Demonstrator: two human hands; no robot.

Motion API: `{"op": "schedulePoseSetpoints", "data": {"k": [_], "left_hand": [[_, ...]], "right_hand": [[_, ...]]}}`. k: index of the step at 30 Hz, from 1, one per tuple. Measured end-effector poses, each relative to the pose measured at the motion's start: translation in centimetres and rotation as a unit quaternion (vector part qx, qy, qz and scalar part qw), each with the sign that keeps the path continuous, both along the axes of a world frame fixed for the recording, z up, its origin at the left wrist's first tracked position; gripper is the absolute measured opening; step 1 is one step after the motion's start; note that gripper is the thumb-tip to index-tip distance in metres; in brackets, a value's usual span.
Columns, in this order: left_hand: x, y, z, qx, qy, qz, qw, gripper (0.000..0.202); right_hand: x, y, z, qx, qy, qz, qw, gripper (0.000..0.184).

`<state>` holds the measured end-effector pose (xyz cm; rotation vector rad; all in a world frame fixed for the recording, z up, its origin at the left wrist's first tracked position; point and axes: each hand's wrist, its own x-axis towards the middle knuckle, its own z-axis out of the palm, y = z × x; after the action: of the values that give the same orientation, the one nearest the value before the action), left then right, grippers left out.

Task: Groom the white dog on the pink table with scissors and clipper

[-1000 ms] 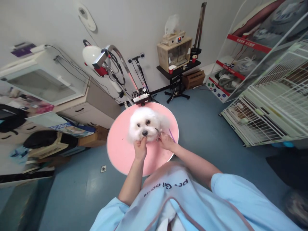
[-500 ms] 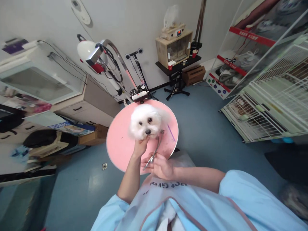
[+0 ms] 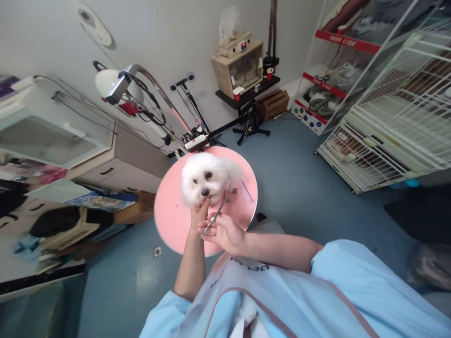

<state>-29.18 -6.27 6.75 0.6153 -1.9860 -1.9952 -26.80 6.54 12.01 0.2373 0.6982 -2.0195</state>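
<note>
A fluffy white dog (image 3: 210, 176) is on a round pink table (image 3: 169, 211), its face toward me. My left hand (image 3: 199, 214) is closed at the dog's chin, holding it from below; part of the fingers is lost in the fur. My right hand (image 3: 227, 233), palm turned up, holds a pair of metal scissors (image 3: 214, 217). Their blades point up beside the dog's cheek, on the right of its face. A thin purple strip (image 3: 247, 191) lies near the table's right rim, and small dark bits of something lie between it and the scissors.
A metal arm with a white dryer head (image 3: 112, 87) rises behind the table. Cabinets (image 3: 134, 145) and a pet carrier (image 3: 70, 227) stand at left. At the back is a wooden box (image 3: 239, 70) on a black stand. Wire cages (image 3: 380, 136) and a shelf rack (image 3: 327, 84) stand at right.
The whole view has shifted, so the room's things sit further left. The dog's head has tilted slightly. My left hand stays at its chin, and the scissors stay in my right hand.
</note>
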Motion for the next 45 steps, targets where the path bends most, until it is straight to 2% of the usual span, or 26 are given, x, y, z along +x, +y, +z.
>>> {"op": "schedulePoseSetpoints", "data": {"k": [3, 8, 13, 21, 25, 28, 31, 33, 35, 38, 41, 45], "left_hand": [[0.1, 0.1, 0.4, 0.007, -0.028, 0.004, 1.0, 0.031], [0.0, 0.1, 0.6, -0.005, 0.02, 0.012, 1.0, 0.029], [0.0, -0.3, 0.4, -0.007, -0.012, -0.008, 1.0, 0.032], [-0.1, -0.5, 0.1, -0.003, 0.022, -0.022, 1.0, 0.033], [-0.1, -0.6, 0.1, -0.003, 0.014, -0.017, 1.0, 0.032], [-0.2, -0.7, -0.3, 0.005, 0.018, -0.006, 1.0, 0.03], [-0.5, -0.7, -1.0, 0.056, 0.017, 0.0, 0.998, 0.034], [-0.7, -0.8, -1.1, 0.14, 0.004, -0.013, 0.99, 0.041], [-0.9, -0.9, -0.5, 0.244, -0.015, -0.024, 0.969, 0.047], [-1.5, -0.9, 1.9, 0.346, -0.007, -0.046, 0.937, 0.063], [-3.0, -0.5, 4.8, 0.337, -0.026, -0.062, 0.939, 0.068], [-5.8, 0.9, 7.4, 0.285, -0.167, 0.003, 0.944, 0.033]], "right_hand": [[-0.8, -0.1, 0.1, 0.008, -0.011, 0.007, 1.0, 0.045], [-0.5, 0.3, -0.1, 0.037, 0.002, -0.002, 0.999, 0.055], [-1.3, 0.7, -0.2, 0.039, 0.024, 0.017, 0.999, 0.047], [-1.5, 1.0, -1.4, 0.085, 0.037, 0.014, 0.996, 0.051], [-2.5, 0.9, -1.8, 0.074, 0.069, 0.007, 0.995, 0.041], [-3.0, 0.6, -2.6, 0.072, 0.1, 0.021, 0.992, 0.041], [-3.0, 0.7, -3.4, 0.099, 0.089, 0.031, 0.991, 0.043], [-3.1, 0.9, -3.9, 0.114, 0.101, 0.025, 0.988, 0.042], [-3.2, 1.1, -4.4, 0.117, 0.115, 0.029, 0.986, 0.04], [-3.6, 1.7, -5.2, 0.123, 0.106, 0.051, 0.985, 0.042], [-3.9, 2.2, -5.6, 0.129, 0.108, 0.043, 0.985, 0.044], [-4.1, 2.8, -5.4, 0.085, 0.084, 0.056, 0.991, 0.044]]}}
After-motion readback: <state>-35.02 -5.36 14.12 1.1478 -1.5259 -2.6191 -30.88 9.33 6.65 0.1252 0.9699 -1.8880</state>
